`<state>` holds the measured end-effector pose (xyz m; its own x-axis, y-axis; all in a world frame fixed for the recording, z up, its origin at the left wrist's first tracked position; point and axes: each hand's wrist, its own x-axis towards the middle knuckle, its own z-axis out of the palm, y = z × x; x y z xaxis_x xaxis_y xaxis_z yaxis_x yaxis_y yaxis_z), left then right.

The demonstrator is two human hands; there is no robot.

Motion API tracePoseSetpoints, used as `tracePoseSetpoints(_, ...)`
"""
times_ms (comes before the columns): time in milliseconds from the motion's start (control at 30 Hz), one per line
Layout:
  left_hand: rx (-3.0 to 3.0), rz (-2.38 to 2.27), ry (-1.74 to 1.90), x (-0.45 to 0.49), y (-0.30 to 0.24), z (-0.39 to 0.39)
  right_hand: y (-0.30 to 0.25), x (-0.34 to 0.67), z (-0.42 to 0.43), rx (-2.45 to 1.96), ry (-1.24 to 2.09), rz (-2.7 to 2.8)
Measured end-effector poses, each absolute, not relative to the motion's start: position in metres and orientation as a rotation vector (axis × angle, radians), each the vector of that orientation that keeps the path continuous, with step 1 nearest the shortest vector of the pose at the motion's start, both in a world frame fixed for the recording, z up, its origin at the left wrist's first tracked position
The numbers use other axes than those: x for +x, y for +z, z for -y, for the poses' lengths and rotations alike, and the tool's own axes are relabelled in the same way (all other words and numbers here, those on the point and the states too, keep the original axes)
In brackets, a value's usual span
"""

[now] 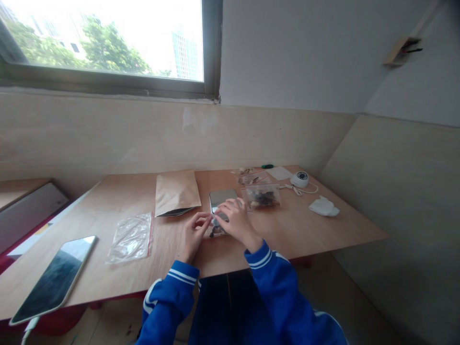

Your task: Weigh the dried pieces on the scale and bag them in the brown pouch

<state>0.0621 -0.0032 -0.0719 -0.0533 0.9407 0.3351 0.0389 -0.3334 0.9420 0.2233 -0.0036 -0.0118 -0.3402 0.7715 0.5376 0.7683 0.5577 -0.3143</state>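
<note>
My left hand (pixel 195 233) and my right hand (pixel 235 221) meet near the middle of a wooden table (pixel 316 225). Both pinch a small clear zip bag (pixel 216 230) with dark bits inside, lying flat on the wood. The fingers of both hands are closed on its top edge. Just behind the hands lies a small silver scale (pixel 223 197). To its right sits a filled zip bag (pixel 262 196) of dark pieces. A brown paper pouch (pixel 177 192) lies behind my left hand.
An empty clear zip bag (pixel 131 238) with a red seal lies to the left. A phone (pixel 53 279) on a cable rests at the near left edge. Further bags (pixel 249 176), a white round device (pixel 299 178) and a crumpled tissue (pixel 323 207) occupy the far right.
</note>
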Motion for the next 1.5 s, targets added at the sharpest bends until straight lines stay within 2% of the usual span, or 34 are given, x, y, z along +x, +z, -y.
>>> tracePoseSetpoints(167, 1.472, -1.071, 1.472, 0.063, -0.073, 0.003, -0.001, 0.218, -0.008, -1.259, 0.019, 2.388)
tracePoseSetpoints(500, 1.521, -1.118, 1.485, 0.065, -0.066, 0.008, -0.017, 0.209, -0.008, -1.262, -0.256, 2.427)
tracePoseSetpoints(767, 1.563, -1.113, 1.49, 0.062, -0.071, 0.006, -0.024, 0.234, -0.007, -1.312, -0.069, 2.395)
tracePoseSetpoints(1133, 1.593, -1.085, 1.44, 0.062, -0.068, 0.006, -0.019, 0.234, -0.002, -1.243, -0.104, 2.455)
tracePoseSetpoints(1500, 1.571, -1.175, 1.521, 0.059, -0.067, 0.007, -0.018, 0.256, -0.002, -1.229, 0.085, 2.416)
